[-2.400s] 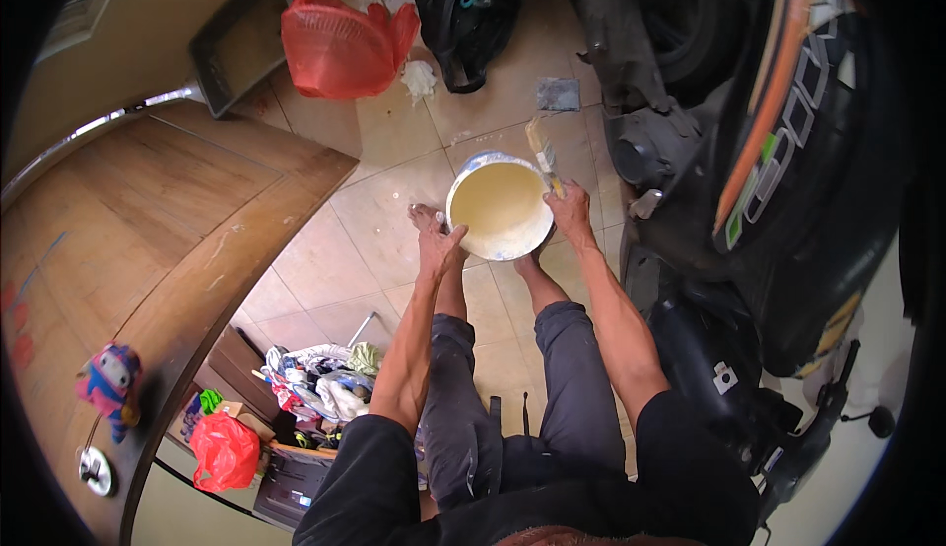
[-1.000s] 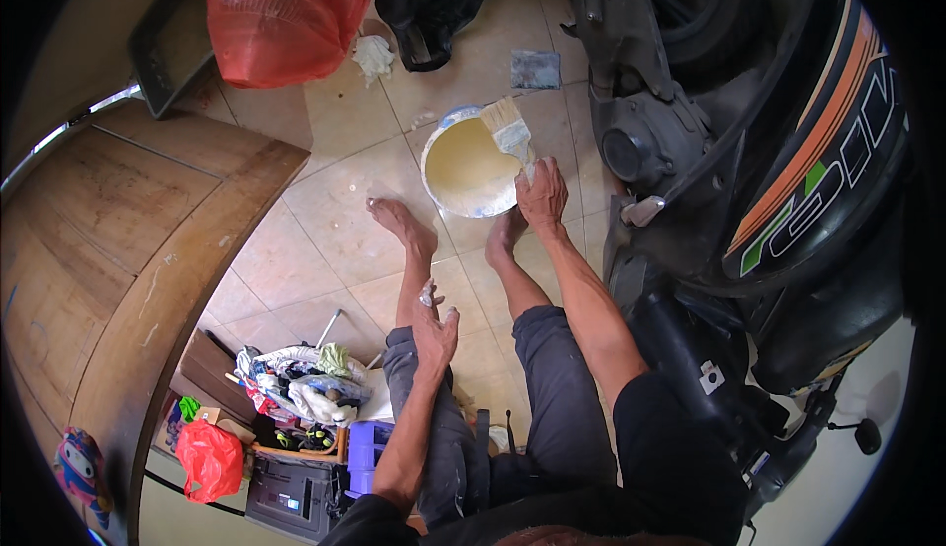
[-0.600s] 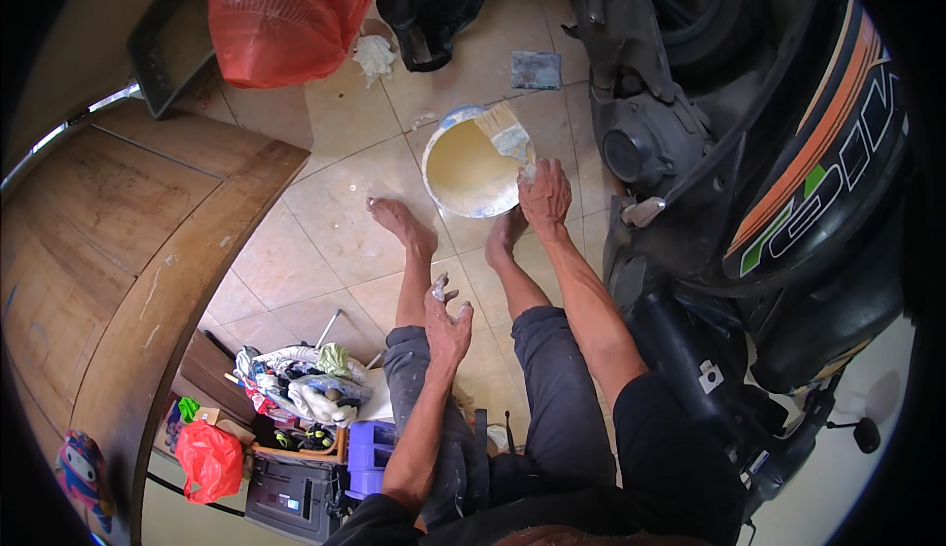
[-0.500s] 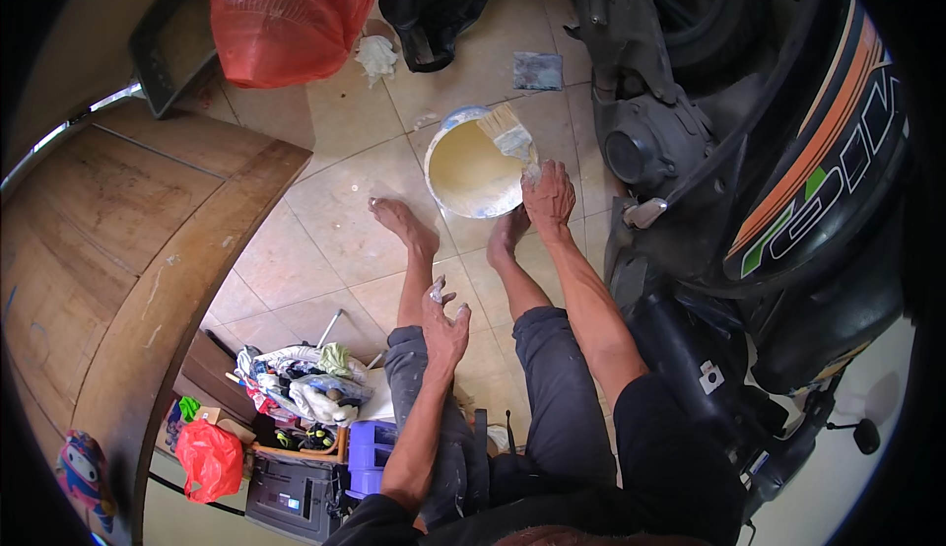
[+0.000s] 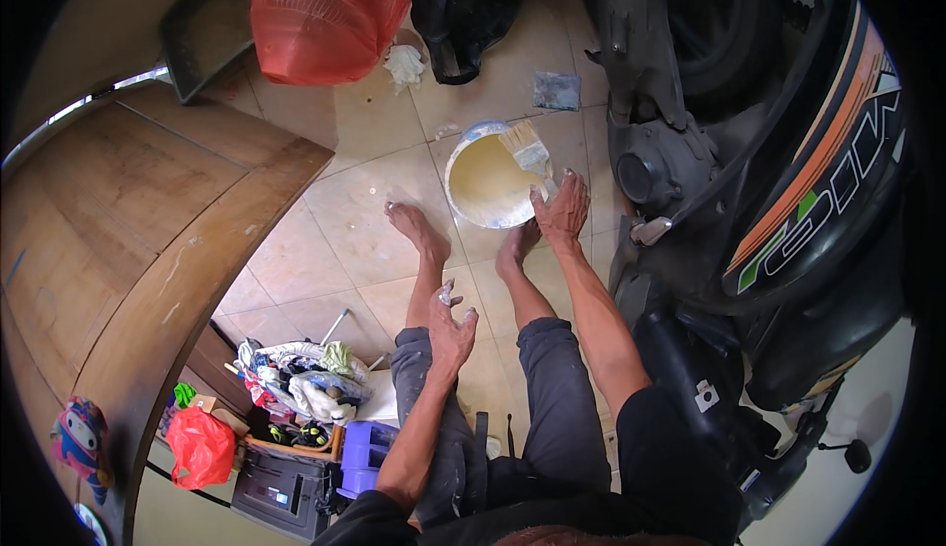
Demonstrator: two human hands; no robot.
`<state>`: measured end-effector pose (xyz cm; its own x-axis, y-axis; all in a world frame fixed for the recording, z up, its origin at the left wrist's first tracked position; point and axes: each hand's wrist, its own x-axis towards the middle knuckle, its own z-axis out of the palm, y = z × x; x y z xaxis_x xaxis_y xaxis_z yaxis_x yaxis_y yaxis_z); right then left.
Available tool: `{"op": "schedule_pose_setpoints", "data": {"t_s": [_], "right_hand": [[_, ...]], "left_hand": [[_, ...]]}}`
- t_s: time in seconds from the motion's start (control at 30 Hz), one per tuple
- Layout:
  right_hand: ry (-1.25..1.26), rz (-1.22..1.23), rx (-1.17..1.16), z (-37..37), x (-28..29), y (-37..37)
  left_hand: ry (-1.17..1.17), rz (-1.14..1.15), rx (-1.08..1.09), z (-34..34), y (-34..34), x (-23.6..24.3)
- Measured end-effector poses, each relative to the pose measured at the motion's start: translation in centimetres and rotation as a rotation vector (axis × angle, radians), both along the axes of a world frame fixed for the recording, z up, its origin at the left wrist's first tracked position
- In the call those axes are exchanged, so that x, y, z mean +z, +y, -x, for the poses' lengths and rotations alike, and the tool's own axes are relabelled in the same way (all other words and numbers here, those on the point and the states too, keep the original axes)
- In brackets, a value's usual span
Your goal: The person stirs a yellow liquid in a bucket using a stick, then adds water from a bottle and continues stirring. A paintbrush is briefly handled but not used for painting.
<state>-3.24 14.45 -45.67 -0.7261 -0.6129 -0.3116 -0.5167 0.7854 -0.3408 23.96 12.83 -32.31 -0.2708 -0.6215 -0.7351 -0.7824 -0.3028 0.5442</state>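
Observation:
A round tub (image 5: 459, 187) of cream-coloured paste stands on the tiles just beyond my feet. Across its right rim rests a paintbrush (image 5: 527, 148), pale bristles to the upper left and handle toward me. My right hand (image 5: 563, 213) is at the handle end, fingers and thumb apart and not wrapped round it. Whether a fingertip still touches the handle is hard to see. White smears mark the fingertips. My left hand (image 5: 452, 330) hovers over my left knee, holding nothing, its paste-smeared fingers loosely bent and apart.
Close on the right stands a motorcycle (image 5: 788, 240). A wooden door or panel (image 5: 168, 211) takes up the left. Farther off lie a red plastic bag (image 5: 317, 29), a black bag (image 5: 458, 19), a crumpled white rag (image 5: 404, 65) and a small grey-blue square (image 5: 557, 91). Clothes (image 5: 305, 378) are piled lower left.
My right hand has let go of the paintbrush handle and spread its fingers. The brush stays on the tub's rim. My left hand is nearly unchanged; the whole view has shifted slightly.

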Motion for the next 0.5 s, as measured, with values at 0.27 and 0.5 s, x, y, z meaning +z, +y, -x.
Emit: {"op": "schedule_pose_setpoints", "data": {"t_s": [0.27, 0.5], "right_hand": [[0.062, 0.119, 0.031, 0.2, 4.9, 0.3], [-0.02, 0.092, 0.058, -3.0, 11.9, 6.1]], "left_hand": [[-0.022, 0.089, -0.02, -0.1, -0.2, 2.2], [-0.107, 0.121, 0.024, -2.8, -0.7, 5.2]]}}
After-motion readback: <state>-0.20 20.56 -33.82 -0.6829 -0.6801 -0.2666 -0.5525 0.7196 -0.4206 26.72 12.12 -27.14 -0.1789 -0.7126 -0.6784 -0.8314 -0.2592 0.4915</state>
